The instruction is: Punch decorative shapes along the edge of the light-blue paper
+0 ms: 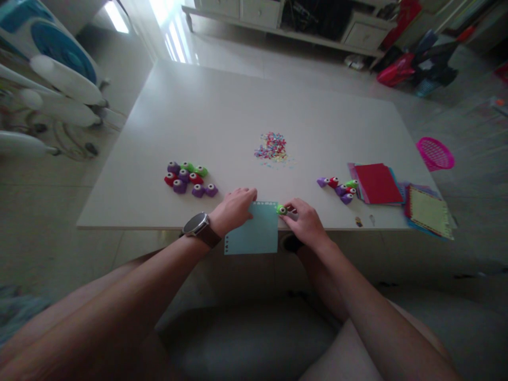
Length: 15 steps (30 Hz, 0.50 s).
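A light blue sheet of paper (254, 233) lies over the table's front edge, its lower part sticking out past it. Punched shapes run along its top edge and down its lower left side. My left hand (235, 210) holds the sheet at its upper left, fingers bent and thumb on the paper. A green craft punch (282, 210) sits at the sheet's upper right edge, gripped between the fingers and thumb of my right hand (305, 221). The cut-out shape under the punch is hidden.
Purple, red and green punches (183, 174) cluster at left, with several more punches (341, 190) at right. Colourful paper confetti (273, 146) is heaped mid-table. A red-topped paper stack (379, 183) and punched sheets (431, 211) lie right. A pink basket (435, 153) stands beyond the table.
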Each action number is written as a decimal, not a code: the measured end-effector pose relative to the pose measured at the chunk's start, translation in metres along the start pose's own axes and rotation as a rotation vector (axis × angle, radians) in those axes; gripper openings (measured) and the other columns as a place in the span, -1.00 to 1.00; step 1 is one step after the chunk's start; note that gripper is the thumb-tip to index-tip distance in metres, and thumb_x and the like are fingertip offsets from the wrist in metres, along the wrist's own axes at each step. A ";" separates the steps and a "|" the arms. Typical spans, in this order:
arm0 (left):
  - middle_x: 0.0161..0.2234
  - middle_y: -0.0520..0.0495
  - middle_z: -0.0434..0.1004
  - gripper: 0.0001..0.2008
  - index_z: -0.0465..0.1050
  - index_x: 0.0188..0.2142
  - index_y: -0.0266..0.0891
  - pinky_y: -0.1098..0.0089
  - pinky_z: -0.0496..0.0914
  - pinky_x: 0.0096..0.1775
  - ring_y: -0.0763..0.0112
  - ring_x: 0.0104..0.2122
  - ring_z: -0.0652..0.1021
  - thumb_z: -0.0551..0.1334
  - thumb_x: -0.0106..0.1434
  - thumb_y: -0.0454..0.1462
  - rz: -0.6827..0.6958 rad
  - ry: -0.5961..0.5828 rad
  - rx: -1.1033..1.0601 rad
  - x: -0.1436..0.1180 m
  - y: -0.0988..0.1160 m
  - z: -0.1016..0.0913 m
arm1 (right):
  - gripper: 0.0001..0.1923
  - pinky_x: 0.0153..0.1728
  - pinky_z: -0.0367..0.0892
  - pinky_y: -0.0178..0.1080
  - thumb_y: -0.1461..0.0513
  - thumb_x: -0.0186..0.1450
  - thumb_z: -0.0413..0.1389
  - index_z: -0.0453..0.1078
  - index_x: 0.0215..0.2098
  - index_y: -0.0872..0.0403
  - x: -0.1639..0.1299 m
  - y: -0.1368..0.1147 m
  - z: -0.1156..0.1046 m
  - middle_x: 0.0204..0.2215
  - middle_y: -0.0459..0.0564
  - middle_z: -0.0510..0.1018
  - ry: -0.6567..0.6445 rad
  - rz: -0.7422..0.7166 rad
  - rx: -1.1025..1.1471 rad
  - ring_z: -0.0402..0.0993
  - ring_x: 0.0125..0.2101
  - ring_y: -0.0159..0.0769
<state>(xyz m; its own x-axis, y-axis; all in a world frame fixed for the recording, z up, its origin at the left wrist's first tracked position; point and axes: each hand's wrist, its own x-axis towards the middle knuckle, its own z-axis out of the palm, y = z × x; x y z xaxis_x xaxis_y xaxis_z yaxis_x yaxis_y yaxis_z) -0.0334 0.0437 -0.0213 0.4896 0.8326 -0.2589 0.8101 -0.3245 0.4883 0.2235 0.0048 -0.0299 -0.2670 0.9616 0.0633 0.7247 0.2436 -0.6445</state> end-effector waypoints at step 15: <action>-0.16 -0.08 0.56 -0.85 0.53 -0.17 -0.22 0.33 0.37 -0.16 0.30 -0.21 0.53 0.32 0.25 -0.39 0.110 -0.027 -0.181 0.003 0.011 -0.003 | -0.86 -0.23 0.41 -0.18 0.13 0.37 0.24 0.50 -0.25 0.03 0.004 -0.004 0.000 -0.27 -0.01 0.58 -0.025 0.133 0.180 0.49 -0.32 -0.25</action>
<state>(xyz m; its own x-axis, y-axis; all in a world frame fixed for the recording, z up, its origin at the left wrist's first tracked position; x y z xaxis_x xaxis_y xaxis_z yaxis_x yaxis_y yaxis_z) -0.0234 0.0441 -0.0145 0.5824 0.7835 -0.2169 0.6815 -0.3250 0.6557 0.2197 0.0074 -0.0278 -0.1945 0.9797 -0.0489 0.6299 0.0865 -0.7719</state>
